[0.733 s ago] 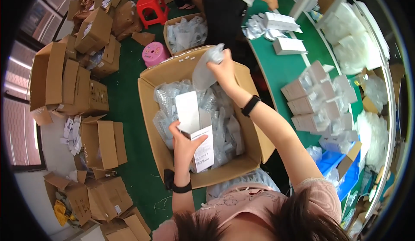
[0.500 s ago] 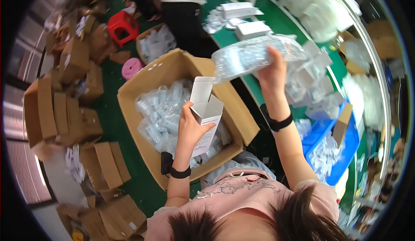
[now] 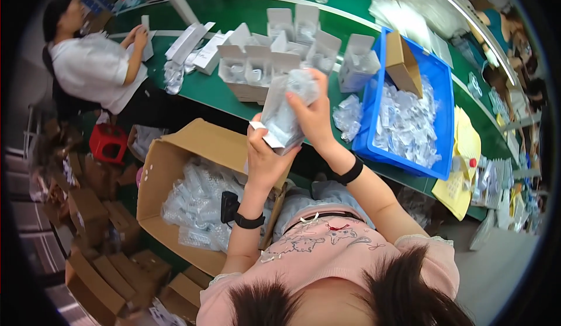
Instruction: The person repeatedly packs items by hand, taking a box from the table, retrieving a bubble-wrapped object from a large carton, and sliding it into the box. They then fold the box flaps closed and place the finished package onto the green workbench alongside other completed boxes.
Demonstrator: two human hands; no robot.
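In front of me, my left hand [image 3: 270,157] is closed round a small white carton [image 3: 265,134] with its flaps up. My right hand [image 3: 312,112] grips a bubble-wrapped package [image 3: 286,112] from the right side. The package's lower end lies at the carton's open mouth; how deep it sits inside, I cannot tell. Just beyond my hands, several open white boxes [image 3: 250,92] holding clear-wrapped things stand on the green table [image 3: 204,97]. Below and left of my left hand is a big cardboard box [image 3: 193,136] with many bubble-wrap bags [image 3: 198,203] in it.
A blue bin [image 3: 362,136] full of small clear packets stands at right, a cardboard piece leaning in it. Yellow sheets [image 3: 459,174] hang at the table edge. A co-worker [image 3: 96,63] sits at far left, holding a white box. A red stool [image 3: 108,143] and cardboard boxes lie leftward.
My view has swung right toward the table. Both hands have come together; the bubble-wrapped package, held apart from the carton before, is now at its opening.
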